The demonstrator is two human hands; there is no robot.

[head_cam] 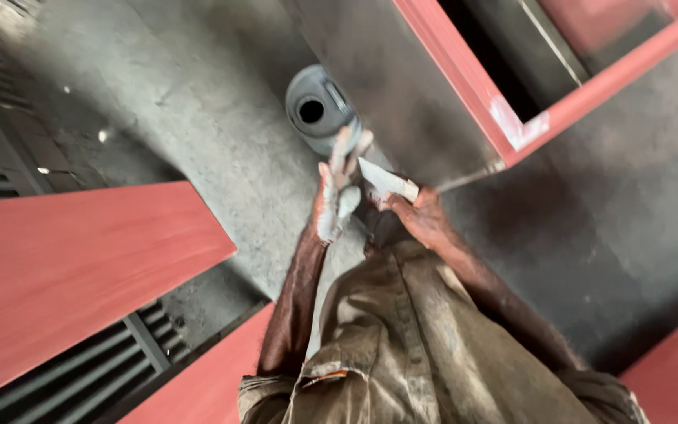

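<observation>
Looking straight down from the head camera, I see both bare hands raised in front of a worn olive work shirt [425,345]. My left hand [335,196] is held upright with the fingers stretched out and close together, its palm and fingers coated in pale grey paste. My right hand [421,216] pinches the handle end of a flat putty knife [386,180], whose light blade lies against the left palm, touching it. The picture is blurred, so finer detail of the grip is unclear. Just beyond the fingertips, a round grey tin [319,110] with a dark hole in its top stands on the grey concrete floor [198,102]. Red-painted panels [72,267] lie to the left, and a red-edged frame [512,118] stands to the upper right.
</observation>
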